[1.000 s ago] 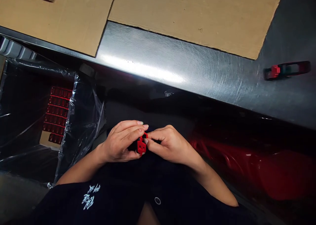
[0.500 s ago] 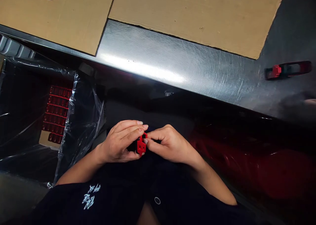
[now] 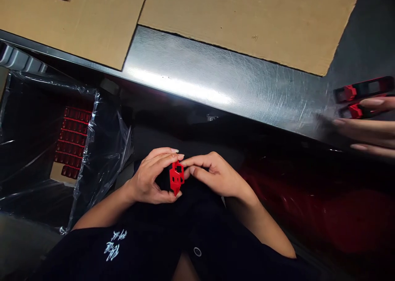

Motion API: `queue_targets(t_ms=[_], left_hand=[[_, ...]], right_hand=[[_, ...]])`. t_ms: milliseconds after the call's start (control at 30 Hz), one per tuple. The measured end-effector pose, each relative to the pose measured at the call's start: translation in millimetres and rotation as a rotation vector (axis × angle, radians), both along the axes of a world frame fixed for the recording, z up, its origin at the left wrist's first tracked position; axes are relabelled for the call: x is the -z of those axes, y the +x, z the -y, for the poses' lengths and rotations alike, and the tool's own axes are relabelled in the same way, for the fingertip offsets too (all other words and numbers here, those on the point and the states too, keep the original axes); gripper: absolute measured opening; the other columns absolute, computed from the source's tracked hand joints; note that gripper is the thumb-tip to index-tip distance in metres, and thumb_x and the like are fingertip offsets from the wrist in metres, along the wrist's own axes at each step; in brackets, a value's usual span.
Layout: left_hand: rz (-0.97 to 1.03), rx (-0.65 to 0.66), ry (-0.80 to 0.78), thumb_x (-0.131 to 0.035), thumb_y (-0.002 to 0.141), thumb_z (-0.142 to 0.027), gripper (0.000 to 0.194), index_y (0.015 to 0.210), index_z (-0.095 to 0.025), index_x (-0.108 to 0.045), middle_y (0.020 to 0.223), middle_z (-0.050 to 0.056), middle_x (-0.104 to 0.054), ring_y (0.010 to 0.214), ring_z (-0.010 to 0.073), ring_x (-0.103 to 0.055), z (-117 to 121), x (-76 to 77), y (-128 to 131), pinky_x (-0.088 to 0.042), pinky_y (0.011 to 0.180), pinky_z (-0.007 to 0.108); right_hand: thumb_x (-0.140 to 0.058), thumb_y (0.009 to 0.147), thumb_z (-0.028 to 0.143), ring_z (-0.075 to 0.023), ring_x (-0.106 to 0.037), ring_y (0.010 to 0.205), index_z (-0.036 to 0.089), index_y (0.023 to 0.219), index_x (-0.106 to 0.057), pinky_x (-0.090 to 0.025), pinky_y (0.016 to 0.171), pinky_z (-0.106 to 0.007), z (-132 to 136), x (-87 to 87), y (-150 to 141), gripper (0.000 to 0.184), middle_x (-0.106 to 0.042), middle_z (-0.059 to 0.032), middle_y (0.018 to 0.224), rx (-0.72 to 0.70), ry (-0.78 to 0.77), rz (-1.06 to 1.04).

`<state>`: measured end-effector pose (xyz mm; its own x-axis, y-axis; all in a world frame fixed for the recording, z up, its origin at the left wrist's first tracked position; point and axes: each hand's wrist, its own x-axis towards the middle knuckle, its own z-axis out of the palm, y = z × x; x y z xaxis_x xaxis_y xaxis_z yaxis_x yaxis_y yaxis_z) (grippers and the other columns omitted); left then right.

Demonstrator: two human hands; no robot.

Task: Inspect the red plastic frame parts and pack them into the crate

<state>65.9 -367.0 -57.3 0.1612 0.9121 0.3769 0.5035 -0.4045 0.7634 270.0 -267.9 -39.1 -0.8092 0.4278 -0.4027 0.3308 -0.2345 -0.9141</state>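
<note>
A red plastic part [image 3: 177, 177] with square cut-outs and a pointed lower end sits in front of my dark shirt. My left hand [image 3: 152, 176] curls around its left side and holds it. My right hand [image 3: 216, 176] lies to its right, with the index fingertip at the part's upper right edge. The right thumb is drawn slightly back from the part.
A steel table edge [image 3: 216, 87] runs across the view, with cardboard sheets [image 3: 247, 17] on top. To my left, a plastic-lined bin [image 3: 105, 149] holds rows of red parts [image 3: 72, 141]. At right, a co-worker's hand [image 3: 367, 126] is beside two red-and-black parts [image 3: 348, 93].
A co-worker's hand has come in at the right, and a second red-and-black part lies there. My right hand has eased back from the red part, which shows more fully.
</note>
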Motion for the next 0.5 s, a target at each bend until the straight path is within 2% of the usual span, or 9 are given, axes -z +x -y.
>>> queue_targets(t_ms=[100, 233, 300, 400, 433, 500], left_hand=[[-0.011, -0.005, -0.01, -0.083, 0.071, -0.041, 0.084, 0.143, -0.015, -0.049, 0.117, 0.016, -0.073, 0.114, 0.0326, -0.067, -0.6, 0.1, 2.0, -0.061, 0.089, 0.051], [-0.019, -0.001, -0.024, -0.083, 0.07, -0.038, 0.083, 0.142, -0.016, -0.049, 0.118, 0.015, -0.073, 0.114, 0.0326, -0.067, 0.4, 1.3, 3.3, -0.061, 0.09, 0.051], [0.019, -0.013, -0.048, -0.084, 0.07, -0.039, 0.083, 0.142, -0.017, -0.049, 0.119, 0.015, -0.072, 0.115, 0.0326, -0.066, 2.5, 2.9, 2.0, -0.06, 0.092, 0.052], [0.076, -0.045, -0.097, -0.086, 0.069, -0.04, 0.085, 0.142, -0.018, -0.05, 0.12, 0.015, -0.071, 0.12, 0.0329, -0.062, 6.0, 5.8, -0.1, -0.058, 0.096, 0.052], [0.082, -0.051, -0.112, -0.086, 0.069, -0.041, 0.085, 0.142, -0.018, -0.05, 0.121, 0.015, -0.071, 0.121, 0.033, -0.061, 6.6, 6.8, -0.2, -0.057, 0.097, 0.052], [0.088, -0.052, -0.128, -0.086, 0.069, -0.041, 0.085, 0.143, -0.019, -0.05, 0.122, 0.015, -0.07, 0.124, 0.0333, -0.06, 7.0, 8.2, 0.8, -0.056, 0.1, 0.053]], right_hand=[[-0.066, 0.089, 0.035, -0.0114, -0.053, 0.055, 0.016, 0.086, -0.077, -0.038, 0.054, -0.024, 3.5, 0.8, -4.6, 0.022, -0.07, -0.0002, 0.067, 0.078, -0.019, 0.057], [-0.061, 0.096, 0.039, -0.0098, -0.05, 0.051, 0.017, 0.067, -0.07, -0.035, 0.051, -0.024, 3.3, 2.0, -5.7, 0.037, -0.065, 0.0007, 0.059, 0.033, 0.111, 0.087], [-0.057, 0.099, 0.039, -0.01, -0.052, 0.05, 0.018, 0.068, -0.069, -0.035, 0.052, -0.024, -1.6, 5.2, -0.2, 0.039, -0.068, 0.0004, 0.061, 0.084, 0.195, 0.131], [-0.056, 0.099, 0.039, -0.012, -0.06, 0.056, 0.018, 0.071, -0.069, -0.041, 0.057, -0.024, -7.5, 8.8, 8.1, 0.038, -0.071, -0.001, 0.066, 0.257, 0.284, 0.206], [-0.056, 0.099, 0.039, -0.0126, -0.061, 0.058, 0.018, 0.071, -0.068, -0.043, 0.059, -0.024, -7.3, 8.4, 8.9, 0.037, -0.071, -0.0011, 0.066, 0.273, 0.268, 0.193], [-0.061, 0.096, 0.038, -0.0126, -0.061, 0.059, 0.018, 0.073, -0.069, -0.044, 0.059, -0.023, -3.3, 4.5, 6.1, 0.031, -0.07, -0.0003, 0.066, 0.212, 0.189, 0.119]])
